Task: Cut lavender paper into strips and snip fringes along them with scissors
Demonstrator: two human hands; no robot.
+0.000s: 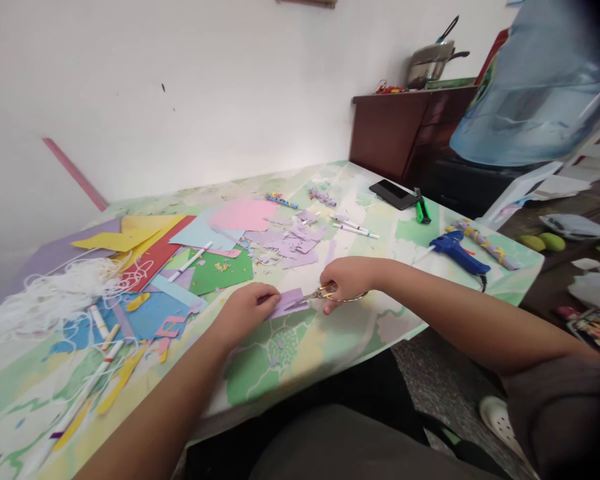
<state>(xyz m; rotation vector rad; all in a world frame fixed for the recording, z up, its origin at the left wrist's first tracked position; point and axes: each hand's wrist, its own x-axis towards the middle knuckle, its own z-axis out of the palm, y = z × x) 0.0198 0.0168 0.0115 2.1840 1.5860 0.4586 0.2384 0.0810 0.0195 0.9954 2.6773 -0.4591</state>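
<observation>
Near the table's front edge, my left hand (247, 313) pinches the left end of a small piece of purple paper (293, 300) between thumb and fingers. From the right, my right hand (344, 280) grips the gold handles of a pair of scissors (313, 295), whose blades lie at the right part of that paper. Whether the blades are parted is hard to make out. Beyond both hands spreads a heap of torn purple scraps (300, 241). Left of them is a green sheet (223, 272) with tiny bits on it.
White string (55, 293) is heaped at the left, by coloured sheets (155, 257) and markers (100, 321). At the right lie a blue glue gun (460, 253), a green cutter (423, 210), a black phone-like slab (393, 194) and wrapped rolls (493, 250). A large water bottle (535, 93) stands beyond.
</observation>
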